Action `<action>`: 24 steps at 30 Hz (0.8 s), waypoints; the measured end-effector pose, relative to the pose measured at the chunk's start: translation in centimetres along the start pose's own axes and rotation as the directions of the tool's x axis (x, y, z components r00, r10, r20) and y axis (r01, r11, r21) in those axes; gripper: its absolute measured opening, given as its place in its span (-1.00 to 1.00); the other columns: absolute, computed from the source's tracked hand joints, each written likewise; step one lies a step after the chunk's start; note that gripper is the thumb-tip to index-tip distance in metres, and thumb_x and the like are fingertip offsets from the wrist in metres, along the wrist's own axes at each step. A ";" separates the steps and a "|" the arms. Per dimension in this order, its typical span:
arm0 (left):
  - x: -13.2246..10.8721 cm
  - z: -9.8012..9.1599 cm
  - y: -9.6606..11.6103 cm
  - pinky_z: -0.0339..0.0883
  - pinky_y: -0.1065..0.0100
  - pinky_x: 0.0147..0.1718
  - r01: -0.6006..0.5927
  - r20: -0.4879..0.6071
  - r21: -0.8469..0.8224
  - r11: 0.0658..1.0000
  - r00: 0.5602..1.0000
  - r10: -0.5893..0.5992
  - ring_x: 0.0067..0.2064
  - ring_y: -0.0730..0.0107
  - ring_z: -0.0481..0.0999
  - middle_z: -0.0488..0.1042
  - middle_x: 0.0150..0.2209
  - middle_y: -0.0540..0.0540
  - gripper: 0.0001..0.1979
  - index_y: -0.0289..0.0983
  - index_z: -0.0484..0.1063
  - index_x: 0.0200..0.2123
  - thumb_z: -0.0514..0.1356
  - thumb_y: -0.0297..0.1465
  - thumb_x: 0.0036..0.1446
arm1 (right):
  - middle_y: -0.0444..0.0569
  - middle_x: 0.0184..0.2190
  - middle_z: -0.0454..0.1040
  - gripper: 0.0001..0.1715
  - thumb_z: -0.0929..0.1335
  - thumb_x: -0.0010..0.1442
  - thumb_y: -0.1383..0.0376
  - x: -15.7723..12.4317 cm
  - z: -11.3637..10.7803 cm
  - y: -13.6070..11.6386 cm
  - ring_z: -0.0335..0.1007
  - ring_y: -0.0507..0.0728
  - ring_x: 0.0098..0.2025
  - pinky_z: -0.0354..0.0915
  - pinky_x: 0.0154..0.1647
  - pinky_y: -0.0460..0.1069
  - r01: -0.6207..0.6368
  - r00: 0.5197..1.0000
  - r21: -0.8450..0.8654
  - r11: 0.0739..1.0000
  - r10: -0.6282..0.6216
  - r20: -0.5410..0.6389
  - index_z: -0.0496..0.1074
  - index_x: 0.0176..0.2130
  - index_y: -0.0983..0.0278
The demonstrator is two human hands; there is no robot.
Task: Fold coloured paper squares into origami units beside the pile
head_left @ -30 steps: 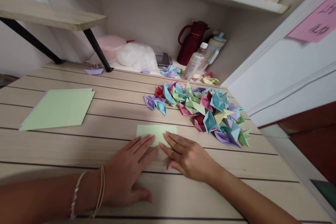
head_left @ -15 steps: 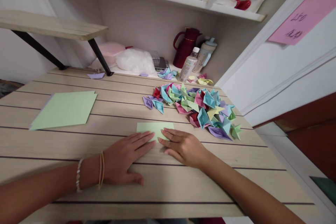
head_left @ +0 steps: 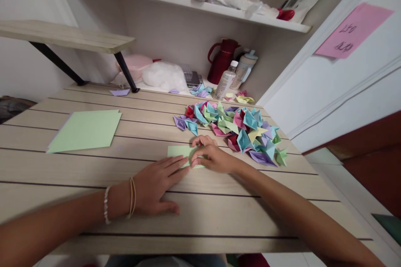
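Note:
A folded green paper (head_left: 178, 150) lies flat on the wooden table (head_left: 219, 225) in front of me. My left hand (head_left: 158, 183) rests on its lower left part, palm down with the fingers stretched out and the thumb apart. Over the right part of the paper is my right hand (head_left: 213, 156), its fingers curled and its fingertips near or on the paper. Those fingers hide the paper's right end, and whether they pinch it cannot be made out. Larger green sheets (head_left: 86, 131) are stacked at the left.
Many small folded paper boats (head_left: 244, 127) are heaped at the back right, close beyond my right hand. Behind them stand a clear bottle (head_left: 224, 81) and a red jug (head_left: 222, 60). A raised wooden shelf (head_left: 69, 35) on black legs is at the back left.
My right hand has gone from lying flat with fingers stretched to curled fingers, slightly raised and further back over the paper. My left hand remains on the paper. The view has shifted slightly.

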State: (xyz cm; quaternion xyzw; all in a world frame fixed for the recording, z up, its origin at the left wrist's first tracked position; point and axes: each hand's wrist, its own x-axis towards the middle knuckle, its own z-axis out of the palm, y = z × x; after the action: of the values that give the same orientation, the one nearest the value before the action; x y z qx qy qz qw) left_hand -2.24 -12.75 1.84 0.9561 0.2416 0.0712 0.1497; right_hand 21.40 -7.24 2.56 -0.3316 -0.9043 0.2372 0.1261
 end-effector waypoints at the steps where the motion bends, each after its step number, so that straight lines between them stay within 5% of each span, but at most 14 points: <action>1: 0.0 0.0 0.0 -0.13 0.07 0.16 -0.001 -0.002 0.000 1.000 1.000 0.001 0.24 0.01 -0.08 -0.02 0.24 -0.26 -0.16 -0.30 -0.09 0.23 0.02 0.05 -0.02 | 0.00 -0.11 0.21 -0.74 0.27 0.16 0.14 0.0 0.1 -0.1 0.08 0.17 -0.04 -0.01 -0.02 0.13 -0.007 1.000 -0.004 1.000 0.007 0.005 0.52 -0.35 0.15; 24: 0.0 0.7 0.3 -0.10 0.07 0.14 0.030 -0.085 0.046 0.998 0.996 -0.026 0.22 0.02 -0.03 0.01 0.23 -0.25 -0.18 -0.29 0.01 0.20 0.01 0.08 -0.04 | -0.03 -0.22 0.28 -0.71 0.25 0.17 0.12 -4.0 -1.4 1.5 0.13 0.16 -0.13 -0.04 -0.14 0.07 -0.084 0.996 -0.192 0.978 0.084 -0.007 0.52 -0.40 0.10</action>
State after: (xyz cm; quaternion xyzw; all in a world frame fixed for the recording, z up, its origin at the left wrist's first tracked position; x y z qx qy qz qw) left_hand -1.99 -13.20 1.24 0.9520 0.2628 0.1036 0.1176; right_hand 25.69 -8.40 2.71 -0.3801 -0.9082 0.1541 0.0831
